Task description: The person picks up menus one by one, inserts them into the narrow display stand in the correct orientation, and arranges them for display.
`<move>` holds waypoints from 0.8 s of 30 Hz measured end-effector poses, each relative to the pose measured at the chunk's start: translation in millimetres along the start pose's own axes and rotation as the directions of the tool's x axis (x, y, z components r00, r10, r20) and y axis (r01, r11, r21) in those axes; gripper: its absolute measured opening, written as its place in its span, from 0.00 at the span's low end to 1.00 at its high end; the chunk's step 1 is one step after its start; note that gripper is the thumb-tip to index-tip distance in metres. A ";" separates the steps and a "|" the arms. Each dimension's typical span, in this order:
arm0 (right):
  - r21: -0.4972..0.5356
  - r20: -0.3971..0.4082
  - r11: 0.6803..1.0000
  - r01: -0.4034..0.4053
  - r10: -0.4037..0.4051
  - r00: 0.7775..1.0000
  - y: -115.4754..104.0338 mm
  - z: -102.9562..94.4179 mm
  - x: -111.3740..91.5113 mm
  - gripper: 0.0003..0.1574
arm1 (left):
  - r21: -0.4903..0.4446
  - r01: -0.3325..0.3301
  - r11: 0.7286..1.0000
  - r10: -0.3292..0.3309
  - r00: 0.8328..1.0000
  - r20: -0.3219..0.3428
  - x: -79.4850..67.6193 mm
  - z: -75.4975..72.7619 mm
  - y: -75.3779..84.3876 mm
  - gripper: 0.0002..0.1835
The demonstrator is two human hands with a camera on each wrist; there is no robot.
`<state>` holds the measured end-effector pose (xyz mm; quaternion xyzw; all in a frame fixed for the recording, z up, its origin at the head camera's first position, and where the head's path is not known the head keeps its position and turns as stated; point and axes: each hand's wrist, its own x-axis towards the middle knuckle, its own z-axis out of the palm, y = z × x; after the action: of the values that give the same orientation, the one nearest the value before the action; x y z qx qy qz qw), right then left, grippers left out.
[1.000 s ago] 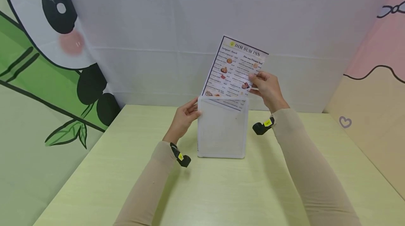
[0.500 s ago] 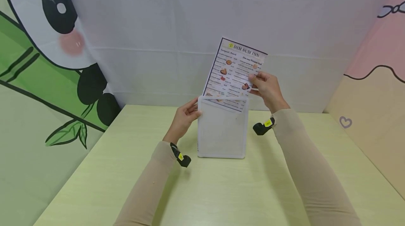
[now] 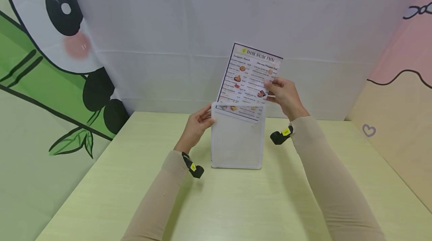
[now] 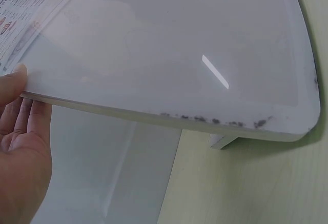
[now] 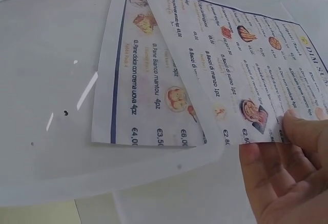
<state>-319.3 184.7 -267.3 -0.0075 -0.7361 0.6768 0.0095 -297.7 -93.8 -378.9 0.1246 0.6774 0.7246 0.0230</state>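
A white-rimmed clear sign holder [image 3: 237, 143] stands upright on the table. A printed paper menu [image 3: 249, 72] headed "DIM SUM INN" leans tilted in its top, its lower strip behind the clear front panel. My left hand [image 3: 195, 124] pinches the holder's left edge near the upper corner, thumb in front and fingers behind, as the left wrist view shows. At the menu's right edge, my right hand [image 3: 285, 95] pinches the paper between thumb and fingers, above the holder's rim. In the right wrist view the menu's bottom edge [image 5: 105, 80] slants across the panel.
The pale yellow-green table [image 3: 229, 203] runs back to a white cloth backdrop [image 3: 152, 27]. Printed cartoon panels stand at the left and right. Dark specks mark the holder's side rim [image 4: 215, 121], and a small white foot [image 4: 223, 141] juts out behind it.
The menu has slid down a little with my right hand's slight shift, and more of its lower part shows behind the clear panel. The left hand and the holder have stayed in place.
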 end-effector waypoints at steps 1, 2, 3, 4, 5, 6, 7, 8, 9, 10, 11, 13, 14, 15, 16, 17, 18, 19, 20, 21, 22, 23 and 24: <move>-0.003 0.002 1.000 0.001 -0.001 1.000 -0.2 0.0 0.0 0.23 | 0.000 -0.001 1.000 0.001 1.000 -0.001 -0.2 0.0 0.1 0.31; -0.007 0.004 1.000 0.001 -0.001 1.000 -0.4 0.0 -0.2 0.23 | 0.001 -0.002 1.000 0.002 1.000 -0.002 -0.2 0.0 0.0 0.31; -0.009 0.004 1.000 0.000 0.000 1.000 -0.4 0.2 -0.3 0.23 | 0.000 -0.002 1.000 0.002 1.000 -0.003 -0.2 0.1 0.0 0.31; -0.013 0.004 1.000 -0.001 0.001 1.000 -0.4 0.2 -0.5 0.22 | 0.002 -0.004 1.000 0.004 1.000 -0.002 -0.2 0.0 0.0 0.31; -0.018 0.005 1.000 -0.002 0.002 1.000 -0.4 0.3 -0.6 0.22 | -0.002 -0.003 1.000 0.003 1.000 -0.002 -0.2 0.1 -0.1 0.31; -0.022 0.009 1.000 -0.002 0.003 1.000 -0.4 0.2 -0.8 0.22 | -0.001 -0.003 1.000 0.003 1.000 -0.002 -0.3 0.1 -0.1 0.31; -0.024 0.010 1.000 -0.004 0.004 1.000 -0.4 0.3 -1.0 0.22 | -0.004 -0.004 1.000 0.004 1.000 -0.001 -0.3 0.1 0.0 0.31; -0.024 0.010 1.000 -0.005 0.006 1.000 -0.3 0.3 -1.1 0.22 | -0.004 -0.003 1.000 0.003 1.000 0.000 -0.2 0.1 -0.2 0.31; -0.023 0.009 1.000 -0.007 0.007 1.000 -0.3 0.5 -1.2 0.22 | -0.005 -0.002 1.000 0.002 1.000 0.001 -0.3 0.2 -0.1 0.31; -0.023 0.009 1.000 -0.007 0.008 1.000 -0.2 0.4 -1.3 0.22 | -0.007 -0.001 1.000 0.001 1.000 0.001 -0.2 0.3 -0.3 0.31; -0.025 0.009 1.000 -0.009 0.009 1.000 -0.1 0.4 -1.2 0.22 | -0.009 0.000 1.000 0.000 1.000 0.000 -0.2 0.6 -0.4 0.31; -0.032 0.005 0.999 -0.014 0.014 1.000 0.0 0.5 -1.0 0.22 | -0.006 0.000 1.000 0.000 1.000 0.001 -0.2 0.8 -0.1 0.31; -0.037 0.004 0.999 -0.016 0.016 1.000 -0.2 0.5 -0.9 0.22 | -0.003 0.002 1.000 -0.002 1.000 0.001 -0.1 0.9 0.1 0.31; -0.041 0.003 0.999 -0.018 0.019 1.000 -0.3 0.3 -0.8 0.22 | -0.001 0.003 1.000 -0.003 1.000 0.000 0.0 1.1 0.4 0.31; -0.045 0.003 0.999 -0.020 0.020 1.000 -0.6 0.4 -0.7 0.22 | 0.000 0.005 1.000 -0.005 1.000 0.000 -0.1 1.1 0.6 0.31; -0.046 0.003 0.999 -0.023 0.023 1.000 -0.8 0.4 -0.6 0.22 | 0.002 0.007 1.000 -0.007 1.000 -0.001 -0.2 1.2 1.0 0.31; -0.043 0.004 0.999 -0.025 0.025 1.000 -1.1 0.4 -0.6 0.22 | 0.004 0.009 1.000 -0.009 1.000 -0.001 -0.2 1.3 1.2 0.31; -0.039 0.006 0.999 -0.028 0.028 1.000 -1.5 0.3 -0.7 0.22 | 0.002 0.011 1.000 -0.011 1.000 -0.002 0.0 1.2 1.2 0.31; -0.037 0.007 0.999 -0.029 0.030 1.000 -1.8 0.3 -0.7 0.22 | 0.001 0.013 1.000 -0.013 1.000 -0.003 0.0 1.3 1.2 0.31; -0.035 0.008 0.999 -0.031 0.031 0.999 -2.0 0.2 -0.8 0.22 | 0.001 0.014 1.000 -0.014 1.000 -0.002 -0.2 1.3 1.3 0.31; -0.032 0.010 0.999 -0.031 0.031 0.999 -2.1 0.2 -0.8 0.21 | 0.000 0.015 1.000 -0.015 1.000 -0.003 -0.4 1.3 1.4 0.31; -0.030 0.012 0.999 -0.032 0.032 0.999 -2.2 0.2 -0.7 0.21 | -0.001 0.016 1.000 -0.016 1.000 -0.002 -0.3 1.2 1.2 0.31; -0.030 0.012 0.999 -0.032 0.032 0.999 -2.1 0.2 -0.7 0.21 | -0.004 0.017 1.000 -0.017 1.000 -0.002 -0.2 1.0 0.9 0.32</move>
<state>-318.6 184.3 -265.2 -0.0152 -0.7458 0.6660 -0.0061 -297.1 -93.0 -377.9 0.1181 0.6770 0.7259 0.0289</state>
